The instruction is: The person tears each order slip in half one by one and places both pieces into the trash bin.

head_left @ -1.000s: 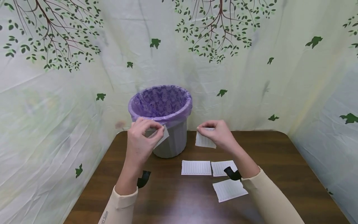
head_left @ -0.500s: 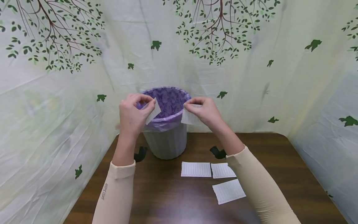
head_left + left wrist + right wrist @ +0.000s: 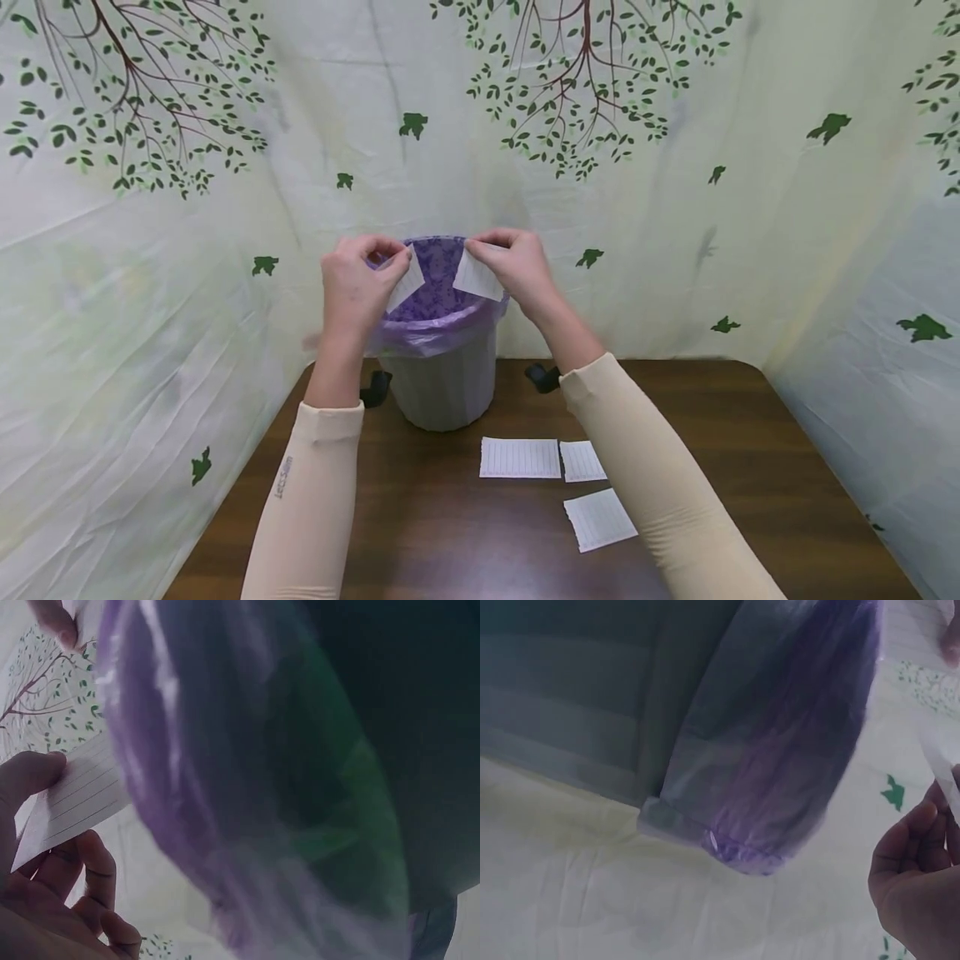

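My left hand [image 3: 356,279] pinches a piece of lined paper [image 3: 407,282] between thumb and fingers, over the near left rim of a waste bin. Lines on that paper [image 3: 82,795] show clearly in the left wrist view. Another lined paper piece [image 3: 476,277] hangs from my right hand [image 3: 517,267], pinched above the right side of the opening. The grey bin [image 3: 442,392] stands upright and wears a purple patterned liner bag [image 3: 435,333] folded over its rim. In the right wrist view, the right hand [image 3: 922,877] sits beside the liner [image 3: 780,780]. The bin's bottom is hidden.
Three lined paper pieces lie on the brown wooden table [image 3: 450,533]: one left [image 3: 520,458], one beside it [image 3: 581,462] partly behind the right sleeve, and one nearer [image 3: 598,521]. A leaf-printed curtain [image 3: 637,208] rises behind the table.
Both hands have risen with their paper pieces to above the bin's opening. The right hand has also moved left, from beside the bin to over it. The table's papers have stayed put.
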